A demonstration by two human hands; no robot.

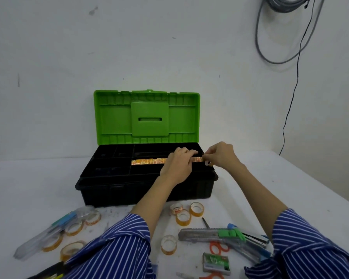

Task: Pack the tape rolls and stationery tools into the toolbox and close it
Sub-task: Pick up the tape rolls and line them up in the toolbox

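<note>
So: white counter (pixel 38 178) w/ open toolbox (pixel 145 190), green lid (pixel 147 115) up. Row of tape rolls (pixel 147 161) sits in its tray, right-middle compartment. Left hand (pixel 178 166) & right hand (pixel 220 156) each pinch the row's right end. More rolls, e.g. loose roll (pixel 183 217), lie on counter – prob light, stiff, slick; pinch by the rim
</note>
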